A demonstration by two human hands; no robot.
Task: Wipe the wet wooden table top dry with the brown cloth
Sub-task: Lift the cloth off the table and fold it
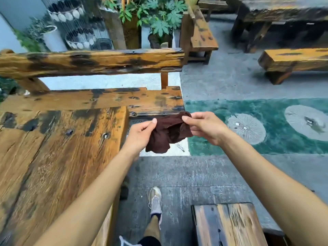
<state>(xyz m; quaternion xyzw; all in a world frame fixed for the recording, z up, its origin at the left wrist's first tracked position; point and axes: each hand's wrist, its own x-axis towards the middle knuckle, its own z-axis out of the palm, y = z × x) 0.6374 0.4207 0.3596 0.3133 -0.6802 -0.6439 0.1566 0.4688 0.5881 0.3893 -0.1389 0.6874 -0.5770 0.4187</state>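
Note:
The brown cloth (pixel 167 134) hangs bunched in the air between my two hands, off the right edge of the wooden table top (pixel 58 151). My left hand (pixel 140 134) pinches its left top corner and my right hand (pixel 204 126) pinches its right top corner. The table is rough orange-brown planks with dark stains and fills the left of the view. The cloth touches no part of the table.
A bench seat (pixel 124 100) with a thick log backrest (pixel 88 62) stands behind the table. A wooden stool (pixel 229 226) is at the lower right. More benches (pixel 292 59), potted plants (pixel 159 23) and a green floor pattern (pixel 275 125) lie beyond. My foot (pixel 155 199) is on grey paving.

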